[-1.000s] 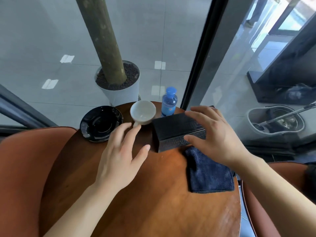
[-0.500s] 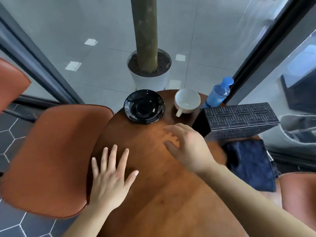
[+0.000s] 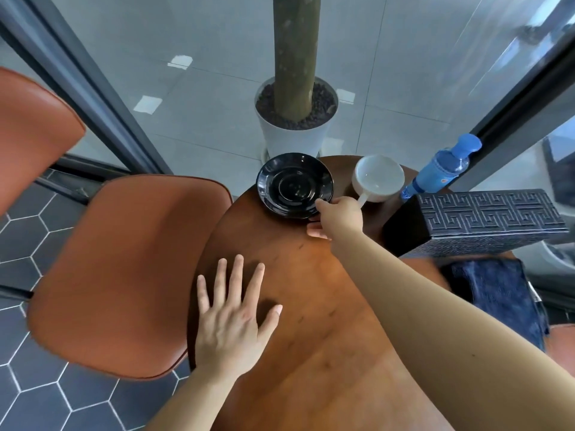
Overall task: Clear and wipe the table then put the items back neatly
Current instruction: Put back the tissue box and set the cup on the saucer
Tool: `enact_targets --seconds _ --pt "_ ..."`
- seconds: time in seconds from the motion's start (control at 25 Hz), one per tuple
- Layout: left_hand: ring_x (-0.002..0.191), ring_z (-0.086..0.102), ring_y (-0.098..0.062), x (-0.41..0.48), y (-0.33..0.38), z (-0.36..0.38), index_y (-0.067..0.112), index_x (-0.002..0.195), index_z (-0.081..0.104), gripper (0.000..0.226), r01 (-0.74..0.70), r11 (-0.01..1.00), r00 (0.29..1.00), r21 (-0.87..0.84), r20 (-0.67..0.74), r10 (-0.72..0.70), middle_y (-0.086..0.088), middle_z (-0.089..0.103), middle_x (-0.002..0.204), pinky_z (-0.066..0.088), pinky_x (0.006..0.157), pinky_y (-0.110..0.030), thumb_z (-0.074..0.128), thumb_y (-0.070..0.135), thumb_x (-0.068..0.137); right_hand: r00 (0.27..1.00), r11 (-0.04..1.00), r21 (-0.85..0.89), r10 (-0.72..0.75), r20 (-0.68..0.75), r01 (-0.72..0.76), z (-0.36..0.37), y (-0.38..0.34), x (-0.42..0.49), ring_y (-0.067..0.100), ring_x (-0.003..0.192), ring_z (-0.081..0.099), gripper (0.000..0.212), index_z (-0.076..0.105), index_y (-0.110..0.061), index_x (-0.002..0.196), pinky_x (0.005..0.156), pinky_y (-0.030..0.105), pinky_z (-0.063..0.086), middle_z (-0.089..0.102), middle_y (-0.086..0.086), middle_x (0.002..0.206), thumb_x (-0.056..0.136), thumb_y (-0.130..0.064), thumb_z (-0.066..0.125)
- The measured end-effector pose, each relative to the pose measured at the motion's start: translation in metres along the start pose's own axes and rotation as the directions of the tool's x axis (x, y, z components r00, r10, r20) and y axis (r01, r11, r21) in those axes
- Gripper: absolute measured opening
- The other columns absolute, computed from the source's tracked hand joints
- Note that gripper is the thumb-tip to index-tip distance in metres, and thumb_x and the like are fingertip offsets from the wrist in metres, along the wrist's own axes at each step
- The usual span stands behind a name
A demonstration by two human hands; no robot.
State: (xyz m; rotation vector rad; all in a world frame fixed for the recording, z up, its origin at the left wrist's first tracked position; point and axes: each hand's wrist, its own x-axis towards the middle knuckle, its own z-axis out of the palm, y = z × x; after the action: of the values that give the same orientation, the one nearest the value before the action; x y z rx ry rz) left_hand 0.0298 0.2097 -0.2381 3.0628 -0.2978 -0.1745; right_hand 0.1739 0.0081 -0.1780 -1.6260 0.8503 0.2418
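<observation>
Reaching across the round wooden desk (image 3: 314, 337), the right hand (image 3: 337, 214) meets the near right rim of the black saucer (image 3: 294, 185), thumb over the edge and fingers curled beneath it, so the hand looks pinched on the saucer. The saucer sits at the far edge of the desk. Just right of it stands a white cup (image 3: 378, 178), mouth up, its handle pointing toward the right hand and almost touching it. A blue water bottle (image 3: 441, 169) stands behind the cup at the far right edge. A dark patterned box (image 3: 485, 222) lies along the right side of the desk, and nearer the camera a dark blue cloth (image 3: 494, 300) lies flat, partly hanging over the right edge.

The left hand (image 3: 231, 318) rests palm down near the left edge of the desk, fingers spread apart and gripping nothing. The desk top is reddish-brown and glossy, with a few small dark marks near its middle.

An orange-brown chair seat (image 3: 124, 275) sits close against the left of the desk, and another of the same colour (image 3: 28, 129) shows at the far left. The floor under them is dark hexagonal tile (image 3: 28, 396). Beyond the desk, dark-framed glazing gives onto pale grey floor tiles, where a white pot (image 3: 295, 132) filled with dark pebbles holds a bare trunk (image 3: 295, 54).
</observation>
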Motion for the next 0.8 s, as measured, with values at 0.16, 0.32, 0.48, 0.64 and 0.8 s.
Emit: enact_targets --seconds 0.16,0.32,0.48,0.64,0.8 --pt "0.155 0.021 -0.038 -0.001 -0.001 0.001 0.027 0.158 0.032 0.076 -0.003 1.0 1.0 0.001 -0.022 0.003 -0.014 0.026 0.167 0.018 0.122 -0.065 0.033 0.07 0.095 0.999 0.999 0.037 -0.02 -0.034 0.021 -0.001 0.006 -0.002 0.023 0.054 0.073 0.011 0.064 0.003 0.093 0.07 0.046 0.064 0.07 0.011 0.078 0.094 -0.003 0.055" --pt "0.157 0.016 -0.034 -0.001 -0.003 0.002 0.028 0.157 0.034 0.075 0.004 0.999 1.0 -0.034 -0.028 -0.005 -0.011 0.025 0.168 0.014 0.124 -0.062 0.033 0.07 0.096 1.0 1.0 0.03 -0.009 -0.003 0.009 -0.018 0.041 -0.03 0.026 0.058 0.074 0.011 0.065 0.002 0.094 0.075 0.053 0.063 0.075 0.01 0.079 0.092 -0.003 0.056" --pt "0.156 0.022 -0.032 -0.001 -0.005 0.004 0.019 0.145 0.053 0.065 0.006 0.991 0.996 -0.131 -0.085 -0.017 -0.011 0.033 0.165 0.013 0.125 -0.061 0.037 0.06 0.097 0.999 0.999 -0.041 -0.022 0.047 0.024 -0.038 0.081 -0.062 0.025 0.057 0.073 0.007 0.065 -0.005 0.097 0.074 0.053 0.062 0.075 0.007 0.069 0.091 -0.008 0.062" --pt "0.153 0.03 -0.03 -0.002 -0.008 0.008 0.007 0.129 0.065 0.06 0.004 0.963 0.983 -0.271 -0.174 -0.053 -0.012 0.045 0.158 0.013 0.125 -0.062 0.037 0.051 0.099 0.994 0.997 -0.053 -0.059 0.09 0.064 -0.046 0.096 -0.08 0.024 0.059 0.074 0.007 0.066 -0.007 0.1 0.069 0.047 0.064 0.076 0.005 0.072 0.094 -0.01 0.063" --pt "0.15 0.035 -0.027 -0.001 -0.007 0.008 0.005 0.129 0.065 0.059 0.014 0.926 0.968 -0.376 -0.225 -0.107 -0.01 0.051 0.153 0.015 0.125 -0.059 0.035 0.047 0.101 0.977 0.964 -0.164 -0.2 0.075 0.21 -0.058 0.101 -0.082 0.018 0.067 0.073 0.017 0.071 -0.01 0.106 0.07 0.042 0.063 0.075 0.001 0.079 0.096 -0.021 0.063"
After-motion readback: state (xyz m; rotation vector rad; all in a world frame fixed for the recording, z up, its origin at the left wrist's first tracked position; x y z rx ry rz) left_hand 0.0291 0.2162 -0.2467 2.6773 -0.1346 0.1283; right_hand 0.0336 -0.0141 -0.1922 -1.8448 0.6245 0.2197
